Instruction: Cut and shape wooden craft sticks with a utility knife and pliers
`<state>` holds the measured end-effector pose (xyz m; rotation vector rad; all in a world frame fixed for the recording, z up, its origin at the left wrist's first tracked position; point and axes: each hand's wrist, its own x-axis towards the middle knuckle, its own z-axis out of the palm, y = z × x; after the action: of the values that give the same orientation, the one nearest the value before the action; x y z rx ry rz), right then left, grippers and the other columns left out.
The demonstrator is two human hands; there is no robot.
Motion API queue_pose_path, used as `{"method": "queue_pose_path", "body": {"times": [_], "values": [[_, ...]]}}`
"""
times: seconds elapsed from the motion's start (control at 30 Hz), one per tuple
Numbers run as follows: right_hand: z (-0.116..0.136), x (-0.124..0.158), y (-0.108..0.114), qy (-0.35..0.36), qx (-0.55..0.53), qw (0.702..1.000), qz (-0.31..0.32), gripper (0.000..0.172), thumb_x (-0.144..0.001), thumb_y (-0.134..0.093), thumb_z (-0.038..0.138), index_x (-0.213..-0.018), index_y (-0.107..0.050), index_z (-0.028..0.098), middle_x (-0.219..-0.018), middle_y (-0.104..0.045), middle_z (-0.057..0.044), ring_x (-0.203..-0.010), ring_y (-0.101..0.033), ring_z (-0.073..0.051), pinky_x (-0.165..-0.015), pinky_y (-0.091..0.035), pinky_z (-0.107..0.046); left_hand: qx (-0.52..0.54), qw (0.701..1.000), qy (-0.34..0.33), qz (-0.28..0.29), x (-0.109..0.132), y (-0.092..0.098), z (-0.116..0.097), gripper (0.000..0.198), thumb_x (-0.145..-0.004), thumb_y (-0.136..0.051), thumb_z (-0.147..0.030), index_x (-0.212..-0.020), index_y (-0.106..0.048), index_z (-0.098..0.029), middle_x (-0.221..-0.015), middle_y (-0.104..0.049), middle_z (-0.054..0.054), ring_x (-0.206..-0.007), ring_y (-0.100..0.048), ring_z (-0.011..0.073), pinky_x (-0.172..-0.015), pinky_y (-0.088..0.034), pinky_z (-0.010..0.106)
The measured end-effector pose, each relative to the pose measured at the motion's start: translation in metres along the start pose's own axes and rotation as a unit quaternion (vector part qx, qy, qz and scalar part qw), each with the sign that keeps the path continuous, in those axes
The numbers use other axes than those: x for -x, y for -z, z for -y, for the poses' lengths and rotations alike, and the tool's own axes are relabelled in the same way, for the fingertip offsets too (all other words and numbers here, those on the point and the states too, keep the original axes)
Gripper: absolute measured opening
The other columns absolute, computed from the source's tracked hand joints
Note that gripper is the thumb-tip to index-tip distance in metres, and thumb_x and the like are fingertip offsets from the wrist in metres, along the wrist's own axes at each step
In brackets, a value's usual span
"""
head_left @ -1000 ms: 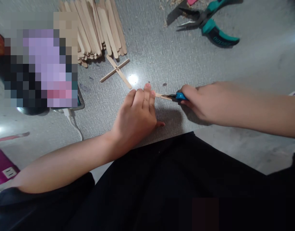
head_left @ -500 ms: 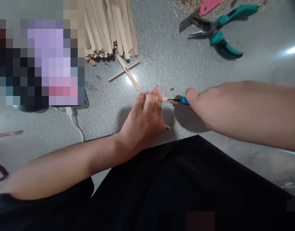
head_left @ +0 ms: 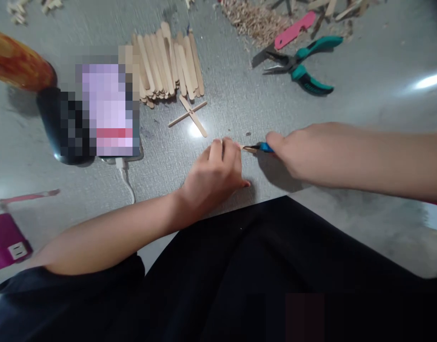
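My left hand (head_left: 218,166) presses its fingers down on a wooden craft stick (head_left: 249,150), whose right end sticks out past the fingertips. My right hand (head_left: 284,147) is closed around a blue-handled tool (head_left: 265,147). Its dark, narrow tip lies on the exposed part of that stick, close to my left fingertips; the exact kind of tool is unclear. Above my left hand, two crossed sticks (head_left: 196,118) form an X on the table. Farther back lies a pile of craft sticks (head_left: 156,66).
Teal-handled pliers (head_left: 300,66) and a pink-handled blade (head_left: 292,31) lie at the back right, beside wood shavings (head_left: 254,21). On the left are a blurred phone (head_left: 107,99) with a white cable (head_left: 125,183), a dark rounded object (head_left: 52,121), an orange cylinder (head_left: 21,59) and a magenta socket block (head_left: 8,240).
The view has shifted and widened, so more of the table's back and left shows. The tool's tip appears slightly closer to my left fingertips. Both hands keep their grip.
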<state>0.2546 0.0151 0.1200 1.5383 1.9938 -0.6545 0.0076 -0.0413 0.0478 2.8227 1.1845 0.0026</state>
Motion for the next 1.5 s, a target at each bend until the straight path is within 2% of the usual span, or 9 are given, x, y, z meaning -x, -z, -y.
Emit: {"method": "queue_pose_path", "body": {"times": [0.1,0.3,0.43,0.57,0.8,0.93,1.03,1.2,1.5], "values": [[0.000,0.001,-0.008,0.033,0.124,0.990,0.057,0.024,-0.122,-0.046,0.027,-0.131,-0.068,0.023,-0.079,-0.073,-0.010,-0.060,-0.058,-0.028,-0.065,-0.028,-0.040,-0.024,0.999,-0.018,-0.042,0.002,-0.003,0.002,0.067,-0.125,-0.071,-0.048,-0.163,-0.076,0.007,-0.149,-0.084,0.034,-0.134,-0.082,0.0442,-0.096,-0.073,0.050],[-0.024,-0.005,-0.036,0.064,0.046,0.996,-0.032,0.037,-0.128,-0.043,0.040,-0.140,-0.068,0.015,-0.089,-0.078,-0.015,-0.065,-0.056,-0.027,-0.065,-0.026,-0.039,-0.007,0.998,-0.034,-0.051,-0.002,-0.006,0.013,0.075,-0.117,-0.084,-0.056,-0.159,-0.078,0.005,-0.131,-0.085,0.028,-0.115,-0.078,0.0419,-0.084,-0.067,0.053],[-0.026,0.002,-0.049,0.064,-0.028,0.997,-0.041,0.037,-0.128,-0.040,0.041,-0.136,-0.067,0.017,-0.085,-0.075,-0.012,-0.062,-0.048,-0.025,-0.065,-0.028,-0.038,-0.012,0.998,-0.032,-0.053,-0.003,-0.011,0.017,0.078,-0.115,-0.087,-0.059,-0.162,-0.077,0.002,-0.129,-0.083,0.028,-0.113,-0.075,0.0415,-0.090,-0.065,0.054],[-0.021,0.005,-0.058,0.055,-0.086,0.994,-0.025,0.035,-0.128,-0.042,0.045,-0.135,-0.068,0.022,-0.081,-0.071,-0.008,-0.062,-0.052,-0.027,-0.066,-0.029,-0.039,0.006,0.997,-0.031,-0.067,0.000,-0.020,0.015,0.073,-0.117,-0.084,-0.058,-0.162,-0.077,-0.001,-0.121,-0.082,0.024,-0.114,-0.075,0.0391,-0.100,-0.063,0.054],[-0.014,0.003,-0.043,0.043,-0.026,0.999,-0.013,0.044,-0.127,-0.036,0.045,-0.140,-0.068,0.018,-0.084,-0.073,-0.011,-0.063,-0.047,-0.026,-0.065,-0.026,-0.039,0.037,0.990,-0.060,-0.120,0.003,-0.027,0.016,0.058,-0.130,-0.060,-0.050,-0.152,-0.082,-0.002,-0.111,-0.084,0.020,-0.101,-0.076,0.0346,-0.092,-0.062,0.052],[-0.009,0.002,-0.034,0.041,-0.013,0.999,0.016,0.048,-0.127,-0.034,0.045,-0.140,-0.068,0.014,-0.083,-0.072,-0.013,-0.062,-0.047,-0.026,-0.064,-0.028,-0.040,0.014,0.980,-0.070,-0.186,-0.002,-0.030,0.019,0.031,-0.126,-0.061,-0.019,-0.139,-0.086,-0.006,-0.102,-0.083,0.011,-0.090,-0.074,0.0280,-0.086,-0.057,0.045],[-0.006,0.000,-0.035,0.030,-0.011,0.999,0.024,0.049,-0.126,-0.035,0.046,-0.143,-0.068,0.015,-0.079,-0.070,-0.012,-0.059,-0.047,-0.027,-0.063,-0.028,-0.041,0.004,0.974,-0.067,-0.218,-0.007,-0.032,0.021,0.031,-0.123,-0.058,-0.006,-0.135,-0.087,-0.009,-0.096,-0.082,0.006,-0.084,-0.072,0.0249,-0.084,-0.054,0.042],[-0.007,-0.002,-0.038,0.016,-0.020,0.999,0.030,0.052,-0.126,-0.035,0.051,-0.149,-0.069,0.018,-0.077,-0.069,-0.013,-0.060,-0.054,-0.033,-0.066,-0.030,-0.043,0.012,0.973,-0.067,-0.221,-0.011,-0.032,0.022,0.033,-0.127,-0.055,-0.009,-0.132,-0.088,-0.011,-0.094,-0.082,0.006,-0.082,-0.071,0.0232,-0.082,-0.051,0.042],[-0.008,0.000,-0.038,0.025,-0.042,0.999,0.005,0.040,-0.128,-0.041,0.048,-0.137,-0.069,0.021,-0.071,-0.062,-0.008,-0.055,-0.046,-0.027,-0.065,-0.027,-0.041,0.025,0.982,-0.057,-0.181,-0.009,-0.033,0.023,0.033,-0.129,-0.055,-0.012,-0.136,-0.087,-0.013,-0.097,-0.083,0.007,-0.087,-0.073,0.0222,-0.085,-0.048,0.043]]}}
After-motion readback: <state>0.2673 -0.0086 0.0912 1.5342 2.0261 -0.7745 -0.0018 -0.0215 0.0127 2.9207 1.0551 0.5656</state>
